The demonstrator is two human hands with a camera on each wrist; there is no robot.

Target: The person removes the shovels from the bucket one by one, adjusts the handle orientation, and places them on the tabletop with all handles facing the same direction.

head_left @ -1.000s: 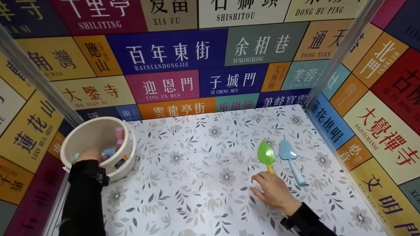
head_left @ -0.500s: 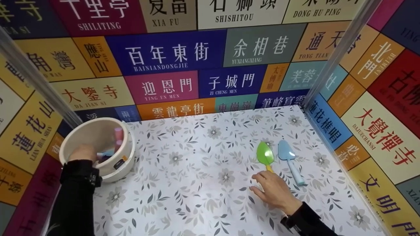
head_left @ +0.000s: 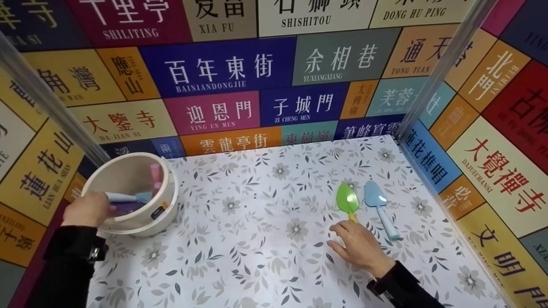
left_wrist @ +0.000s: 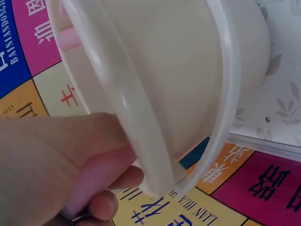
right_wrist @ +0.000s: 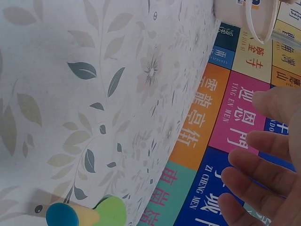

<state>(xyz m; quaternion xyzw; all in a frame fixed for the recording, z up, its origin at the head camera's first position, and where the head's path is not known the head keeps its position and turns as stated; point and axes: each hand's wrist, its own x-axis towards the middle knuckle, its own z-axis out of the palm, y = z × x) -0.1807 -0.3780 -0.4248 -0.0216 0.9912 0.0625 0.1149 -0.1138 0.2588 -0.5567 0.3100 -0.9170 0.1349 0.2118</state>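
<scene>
At the near-left rim of the cream bucket (head_left: 124, 171), my left hand (head_left: 87, 209) grips the pink handle (left_wrist: 101, 176) of a garden tool. A purple part (head_left: 126, 207) shows inside the bucket beside that hand; the tool's working end is hidden. Another tool with a pale blue handle (head_left: 121, 197) lies across the bucket. My right hand (head_left: 357, 246) has loosely bent, spread fingers and holds nothing. Just beyond its fingers lies a green trowel (head_left: 347, 199) with a yellow handle, and to its right a light blue trowel (head_left: 375, 194).
The bucket has a white carrying handle (left_wrist: 228, 70) hanging down its side. Pink handles (head_left: 156, 175) stand against its inner right wall. A white floral-patterned tabletop (head_left: 239, 248) spreads between the hands, and sign-printed panels (head_left: 214, 66) rise behind and on both sides.
My left hand has come up from inside the bucket to its near-left rim, with the pink handle in its grip. The right hand and both trowels on the table stay put.
</scene>
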